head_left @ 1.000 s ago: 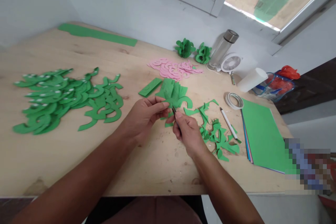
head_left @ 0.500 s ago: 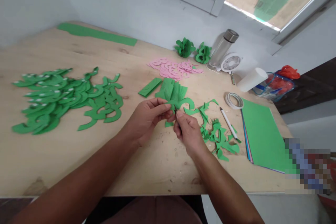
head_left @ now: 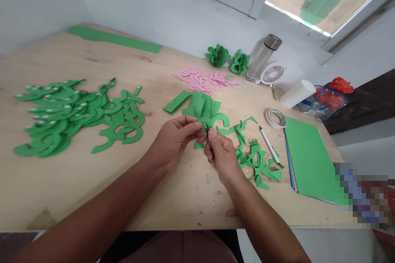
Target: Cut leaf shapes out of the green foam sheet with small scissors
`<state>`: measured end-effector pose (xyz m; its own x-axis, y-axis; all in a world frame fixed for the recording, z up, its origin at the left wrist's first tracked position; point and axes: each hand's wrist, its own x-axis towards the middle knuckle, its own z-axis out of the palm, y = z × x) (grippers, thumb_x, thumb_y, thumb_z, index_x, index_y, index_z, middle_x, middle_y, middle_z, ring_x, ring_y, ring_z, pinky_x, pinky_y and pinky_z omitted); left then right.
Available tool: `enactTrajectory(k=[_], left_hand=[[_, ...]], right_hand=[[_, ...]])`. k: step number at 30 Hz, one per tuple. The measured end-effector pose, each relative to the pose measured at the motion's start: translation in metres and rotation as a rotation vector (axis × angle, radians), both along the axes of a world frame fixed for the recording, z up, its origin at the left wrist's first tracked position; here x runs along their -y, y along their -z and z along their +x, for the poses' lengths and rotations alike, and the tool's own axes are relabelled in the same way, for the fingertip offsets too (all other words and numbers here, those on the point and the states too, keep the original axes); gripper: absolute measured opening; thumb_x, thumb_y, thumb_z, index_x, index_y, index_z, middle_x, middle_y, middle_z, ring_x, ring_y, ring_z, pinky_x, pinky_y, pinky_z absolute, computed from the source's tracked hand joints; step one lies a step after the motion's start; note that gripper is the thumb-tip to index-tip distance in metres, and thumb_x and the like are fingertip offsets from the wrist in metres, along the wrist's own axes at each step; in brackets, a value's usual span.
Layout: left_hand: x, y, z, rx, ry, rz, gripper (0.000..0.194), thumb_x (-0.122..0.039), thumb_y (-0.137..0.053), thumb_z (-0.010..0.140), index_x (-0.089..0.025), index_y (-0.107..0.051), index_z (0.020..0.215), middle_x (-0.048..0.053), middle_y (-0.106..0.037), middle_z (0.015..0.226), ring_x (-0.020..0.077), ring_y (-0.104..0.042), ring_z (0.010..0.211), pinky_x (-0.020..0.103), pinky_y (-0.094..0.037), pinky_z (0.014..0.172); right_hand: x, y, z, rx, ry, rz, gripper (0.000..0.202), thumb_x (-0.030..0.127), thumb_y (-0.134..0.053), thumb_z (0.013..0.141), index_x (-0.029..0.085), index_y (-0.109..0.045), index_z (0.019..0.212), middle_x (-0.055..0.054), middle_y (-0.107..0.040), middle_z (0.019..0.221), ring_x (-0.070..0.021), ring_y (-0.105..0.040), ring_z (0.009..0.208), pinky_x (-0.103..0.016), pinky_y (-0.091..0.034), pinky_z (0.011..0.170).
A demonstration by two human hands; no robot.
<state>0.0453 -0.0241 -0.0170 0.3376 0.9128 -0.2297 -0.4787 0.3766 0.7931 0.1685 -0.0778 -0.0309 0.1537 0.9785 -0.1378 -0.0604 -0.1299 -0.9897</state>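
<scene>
My left hand [head_left: 179, 136] pinches a curved piece of green paper [head_left: 226, 121] between thumb and fingers. Close beside it, my right hand [head_left: 221, 153] is closed around small scissors [head_left: 207, 128]; only their dark blades show at the paper's edge, and the handles are hidden in my fingers. Just beyond my hands lie folded green paper strips [head_left: 202, 104], fanned out, with one separate green strip [head_left: 176, 102] to their left. Green offcuts [head_left: 258, 159] are scattered right of my right hand.
Curved green cutouts [head_left: 77, 109] are heaped at left, some with white tabs. Pink cutouts [head_left: 203, 80] lie towards the wall, near two green paper flowers [head_left: 218, 56], a bottle [head_left: 262, 57] and a fan [head_left: 273, 73]. Tape rolls [head_left: 275, 118], a white pen [head_left: 269, 145] and paper sheets [head_left: 311, 156] sit at right.
Both hands stay almost in the same place. The dark blades show a little differently against the green paper; the rest of the table looks the same.
</scene>
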Motion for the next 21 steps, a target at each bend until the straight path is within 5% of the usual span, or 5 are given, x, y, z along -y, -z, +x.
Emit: enactTrajectory(k=[21], left_hand=[[0.0032, 0.0009, -0.0012, -0.004, -0.018, -0.030, 0.023, -0.027, -0.093, 0.063, -0.018, -0.071, 0.064, 0.000, -0.067, 0.063, 0.0129, -0.060, 0.062, 0.027, -0.052, 0.065]], right_hand=[[-0.0006, -0.0003, -0.0001, -0.020, 0.010, -0.006, 0.061, 0.078, -0.060, 0.084, 0.020, -0.065, 0.066, 0.007, -0.041, 0.042, -0.0093, -0.029, 0.038, -0.026, -0.020, 0.039]])
